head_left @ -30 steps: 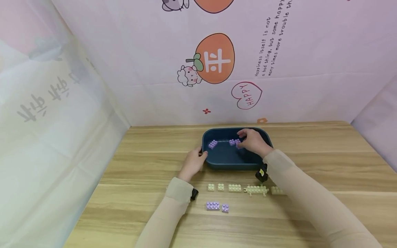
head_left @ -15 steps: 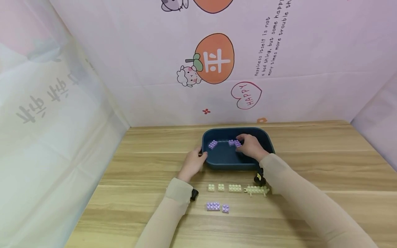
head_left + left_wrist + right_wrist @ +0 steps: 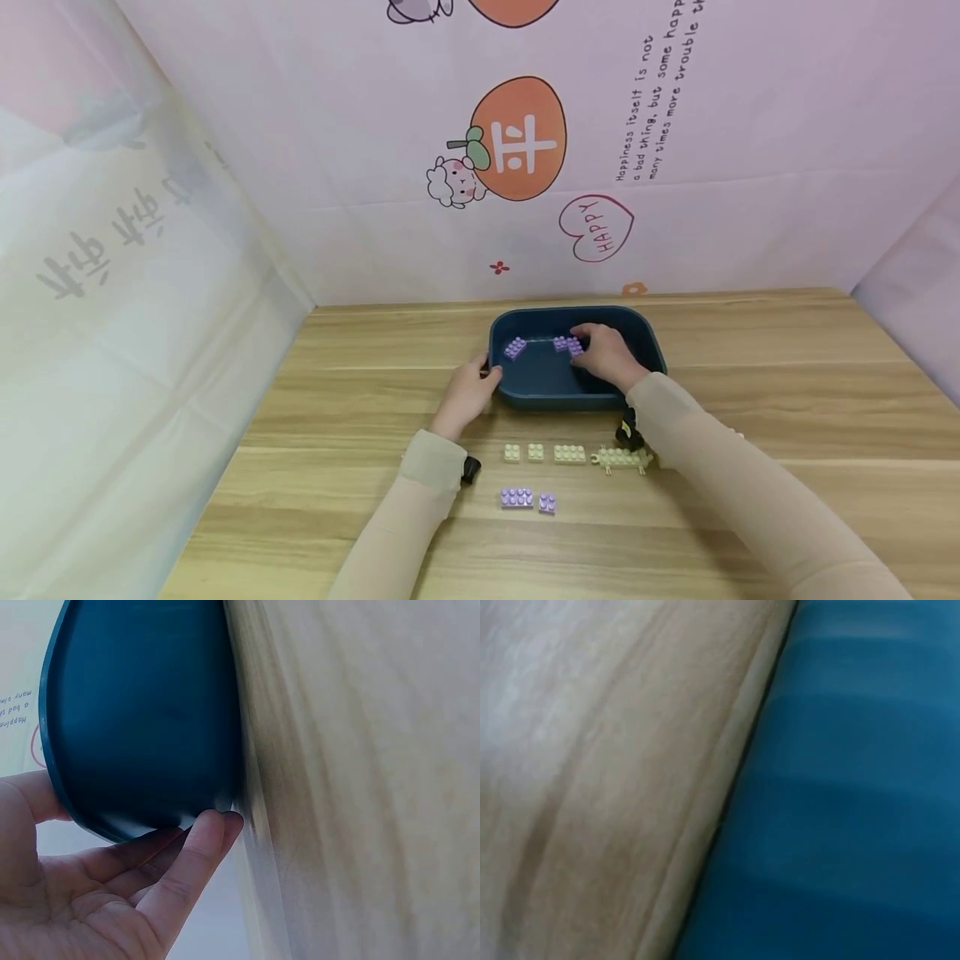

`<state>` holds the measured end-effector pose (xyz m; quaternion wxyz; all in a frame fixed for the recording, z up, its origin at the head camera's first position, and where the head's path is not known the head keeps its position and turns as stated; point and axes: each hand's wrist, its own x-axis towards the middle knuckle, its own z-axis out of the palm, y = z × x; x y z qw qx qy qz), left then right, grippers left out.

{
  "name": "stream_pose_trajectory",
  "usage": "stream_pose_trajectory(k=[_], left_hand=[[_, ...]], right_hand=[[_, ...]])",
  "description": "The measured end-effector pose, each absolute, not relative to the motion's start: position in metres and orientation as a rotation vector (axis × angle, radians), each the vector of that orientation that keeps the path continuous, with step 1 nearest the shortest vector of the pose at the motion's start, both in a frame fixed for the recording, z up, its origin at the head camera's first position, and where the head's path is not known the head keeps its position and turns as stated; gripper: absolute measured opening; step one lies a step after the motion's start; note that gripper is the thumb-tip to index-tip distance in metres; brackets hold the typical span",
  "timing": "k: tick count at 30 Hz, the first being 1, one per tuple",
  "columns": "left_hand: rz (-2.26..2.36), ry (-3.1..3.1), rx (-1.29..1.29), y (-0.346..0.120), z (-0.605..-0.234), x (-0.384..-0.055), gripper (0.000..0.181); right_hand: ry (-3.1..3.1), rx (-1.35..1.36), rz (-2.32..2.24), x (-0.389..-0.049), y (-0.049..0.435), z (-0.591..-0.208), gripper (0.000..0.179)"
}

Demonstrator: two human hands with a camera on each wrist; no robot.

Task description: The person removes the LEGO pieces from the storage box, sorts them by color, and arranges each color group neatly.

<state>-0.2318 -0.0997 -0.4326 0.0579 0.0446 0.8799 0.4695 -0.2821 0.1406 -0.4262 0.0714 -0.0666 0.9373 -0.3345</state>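
Observation:
A dark blue tray [image 3: 558, 402] stands on the wooden table. My left hand [image 3: 465, 400] holds its left end, thumb over the rim and fingers against the outer wall, as the left wrist view [image 3: 142, 877] also has it. Inside the tray, my right hand [image 3: 609, 358] pinches a purple toy brick [image 3: 574, 346] between thumb and fingers. Touching or very near that brick is a smaller purple brick [image 3: 560, 343]. Another purple brick [image 3: 515, 348] lies at the tray's left side. Only tray wall [image 3: 855, 795] and table fill the right wrist view, without the hand.
In front of the tray runs a row of pale yellow bricks [image 3: 570, 454], with a longer pale yellow piece with little limbs [image 3: 621, 458] at its right. Nearer me lie two purple bricks, a longer one [image 3: 517, 498] and a smaller one [image 3: 547, 502]. My right sleeve covers the row's right end.
My right hand has lowered slightly and moved left, closing its fingers on the purple brick in the tray. The left hand has stayed on the tray's end.

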Motion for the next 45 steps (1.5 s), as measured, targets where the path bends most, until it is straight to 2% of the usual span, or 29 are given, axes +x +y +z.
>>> stream_pose_trajectory(k=[14, 32, 45], left_hand=[[1.407, 2.675, 0.133, -0.1, -0.432, -0.231, 0.05], [1.381, 2.664, 0.12, -0.101, -0.431, -0.232, 0.053], [1.377, 2.653, 0.105, -0.101, -0.427, -0.23, 0.053]], right_hand=[[2.867, -0.217, -0.901, -0.282, 0.141, -0.424, 0.046], [2.903, -0.296, -1.061, -0.271, 0.153, -0.398, 0.045], [2.91, -0.338, -1.173, -0.242, 0.154, -0.377, 0.046]])
